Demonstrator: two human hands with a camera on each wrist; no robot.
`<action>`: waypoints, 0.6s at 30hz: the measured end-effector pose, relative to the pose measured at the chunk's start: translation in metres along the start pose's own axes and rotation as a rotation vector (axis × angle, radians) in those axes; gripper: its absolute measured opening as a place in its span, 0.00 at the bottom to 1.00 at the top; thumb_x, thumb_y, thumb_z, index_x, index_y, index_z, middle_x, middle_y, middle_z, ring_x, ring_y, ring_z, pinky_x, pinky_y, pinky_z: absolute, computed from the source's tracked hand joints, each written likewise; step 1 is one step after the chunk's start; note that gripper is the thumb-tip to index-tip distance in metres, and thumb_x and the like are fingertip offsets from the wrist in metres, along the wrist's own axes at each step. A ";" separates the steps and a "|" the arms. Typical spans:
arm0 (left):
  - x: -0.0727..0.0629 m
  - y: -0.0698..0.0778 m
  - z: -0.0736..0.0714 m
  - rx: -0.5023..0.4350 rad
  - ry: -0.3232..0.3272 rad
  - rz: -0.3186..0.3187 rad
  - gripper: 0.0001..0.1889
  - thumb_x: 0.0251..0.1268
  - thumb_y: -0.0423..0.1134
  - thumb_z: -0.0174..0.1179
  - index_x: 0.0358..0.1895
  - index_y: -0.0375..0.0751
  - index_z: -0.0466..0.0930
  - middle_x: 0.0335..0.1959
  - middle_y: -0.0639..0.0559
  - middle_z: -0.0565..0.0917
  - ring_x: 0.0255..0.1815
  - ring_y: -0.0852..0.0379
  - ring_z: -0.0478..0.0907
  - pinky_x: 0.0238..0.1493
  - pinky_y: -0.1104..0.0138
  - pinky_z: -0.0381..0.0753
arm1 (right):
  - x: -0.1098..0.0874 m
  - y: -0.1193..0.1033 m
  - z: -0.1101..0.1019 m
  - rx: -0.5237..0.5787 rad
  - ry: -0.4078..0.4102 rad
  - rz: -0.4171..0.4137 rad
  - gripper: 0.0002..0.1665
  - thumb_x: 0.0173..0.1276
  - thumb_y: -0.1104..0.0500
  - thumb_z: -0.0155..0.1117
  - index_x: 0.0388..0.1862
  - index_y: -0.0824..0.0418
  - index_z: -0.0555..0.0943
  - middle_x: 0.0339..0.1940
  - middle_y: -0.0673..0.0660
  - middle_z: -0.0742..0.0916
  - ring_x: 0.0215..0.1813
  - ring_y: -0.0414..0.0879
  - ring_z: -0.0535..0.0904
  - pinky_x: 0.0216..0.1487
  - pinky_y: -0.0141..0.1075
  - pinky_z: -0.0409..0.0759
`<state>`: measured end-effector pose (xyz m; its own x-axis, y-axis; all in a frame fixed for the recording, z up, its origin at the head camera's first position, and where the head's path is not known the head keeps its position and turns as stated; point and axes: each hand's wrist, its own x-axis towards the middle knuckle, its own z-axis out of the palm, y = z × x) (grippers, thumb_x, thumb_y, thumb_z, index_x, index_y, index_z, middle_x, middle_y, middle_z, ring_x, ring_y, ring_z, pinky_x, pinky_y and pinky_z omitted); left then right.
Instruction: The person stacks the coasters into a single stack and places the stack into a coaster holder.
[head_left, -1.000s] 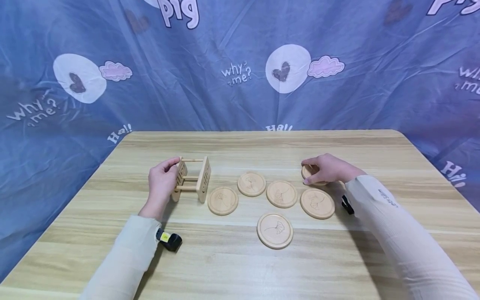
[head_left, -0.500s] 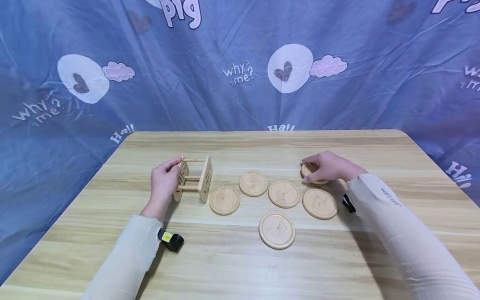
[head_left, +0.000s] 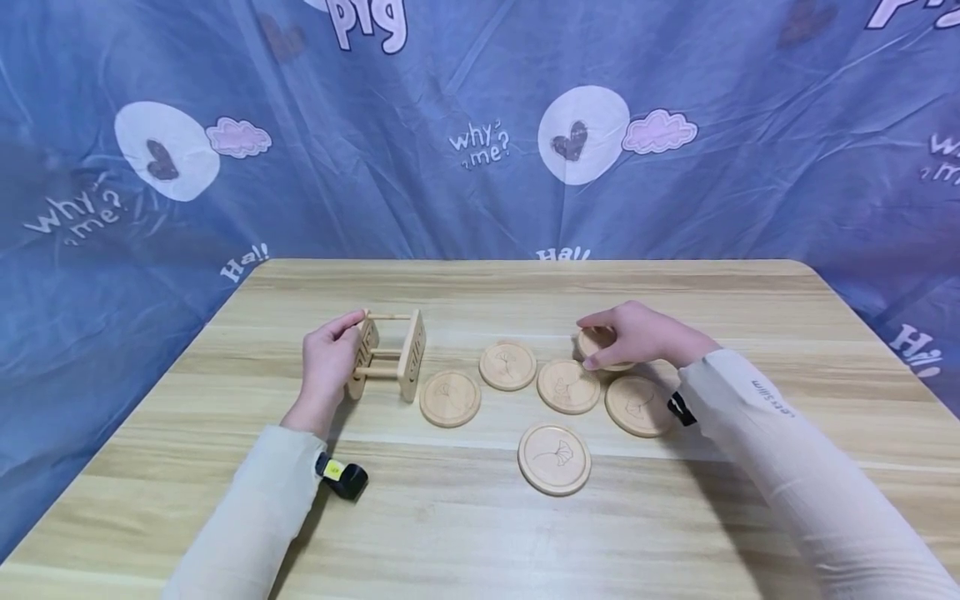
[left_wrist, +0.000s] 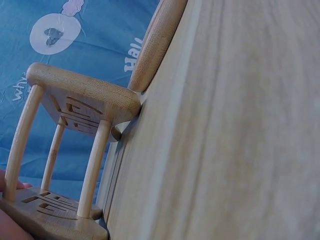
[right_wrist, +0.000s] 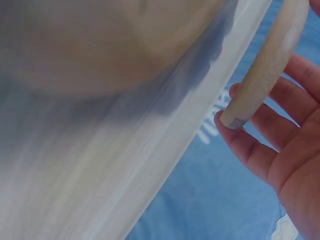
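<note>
In the head view my left hand [head_left: 326, 371] grips the left panel of a small wooden coaster holder [head_left: 412, 357], two cut-out panels joined by round rods. The left wrist view shows that holder [left_wrist: 82, 92] close up, with no coaster between its panels. My right hand [head_left: 648, 335] pinches a round wooden coaster [head_left: 595, 340] by its edge, partly covering it. Seen from the right wrist, this coaster [right_wrist: 267, 70] is tilted and raised off the table, fingers behind it. Between the hands lie several engraved coasters, among them one beside the holder [head_left: 450, 399] and one nearest me [head_left: 554, 460].
Other flat coasters lie at the middle [head_left: 507, 366], right of it [head_left: 568, 387] and under my right forearm's side [head_left: 637, 407]. The wood-grain table [head_left: 450, 533] ends at a back edge before a printed blue curtain [head_left: 420, 200].
My right hand has lifted the coaster and carried it left, toward the middle coasters. The left hand and the holder stay in place.
</note>
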<state>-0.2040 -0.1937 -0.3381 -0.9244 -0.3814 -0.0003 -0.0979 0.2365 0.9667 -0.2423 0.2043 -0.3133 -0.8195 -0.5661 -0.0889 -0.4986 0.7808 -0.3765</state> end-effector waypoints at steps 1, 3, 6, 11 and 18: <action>0.000 0.000 0.000 -0.001 -0.002 -0.005 0.19 0.64 0.33 0.47 0.56 0.39 0.77 0.62 0.48 0.73 0.59 0.56 0.66 0.52 0.70 0.68 | 0.000 -0.002 0.000 0.004 -0.001 -0.011 0.42 0.51 0.45 0.71 0.60 0.67 0.73 0.48 0.61 0.83 0.40 0.47 0.74 0.49 0.45 0.72; -0.001 0.000 0.000 -0.003 -0.003 -0.010 0.19 0.64 0.33 0.47 0.56 0.39 0.76 0.62 0.48 0.73 0.59 0.56 0.67 0.49 0.72 0.68 | 0.001 -0.007 0.001 0.009 0.000 -0.032 0.41 0.50 0.45 0.71 0.60 0.66 0.73 0.49 0.61 0.83 0.40 0.47 0.74 0.49 0.45 0.73; -0.002 -0.001 0.000 -0.004 -0.004 -0.010 0.18 0.64 0.33 0.47 0.56 0.39 0.76 0.62 0.48 0.73 0.59 0.56 0.67 0.48 0.73 0.68 | 0.003 -0.011 0.003 0.022 0.001 -0.065 0.41 0.50 0.46 0.72 0.59 0.66 0.73 0.53 0.62 0.82 0.45 0.47 0.76 0.53 0.46 0.73; -0.003 0.000 0.000 -0.004 -0.004 -0.006 0.18 0.65 0.33 0.47 0.57 0.40 0.76 0.62 0.48 0.72 0.60 0.56 0.67 0.53 0.69 0.69 | 0.004 -0.016 0.009 0.035 -0.001 -0.115 0.41 0.49 0.45 0.72 0.59 0.66 0.74 0.54 0.61 0.81 0.49 0.48 0.77 0.55 0.46 0.73; -0.002 0.000 0.001 -0.004 -0.002 0.003 0.19 0.64 0.33 0.47 0.57 0.39 0.76 0.62 0.48 0.73 0.60 0.56 0.67 0.49 0.72 0.69 | 0.004 -0.024 0.018 0.065 -0.026 -0.155 0.41 0.50 0.45 0.72 0.59 0.66 0.74 0.55 0.60 0.81 0.50 0.47 0.77 0.55 0.45 0.74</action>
<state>-0.2025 -0.1923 -0.3385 -0.9254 -0.3789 0.0025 -0.0932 0.2339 0.9678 -0.2284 0.1785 -0.3217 -0.7262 -0.6857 -0.0489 -0.5983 0.6655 -0.4462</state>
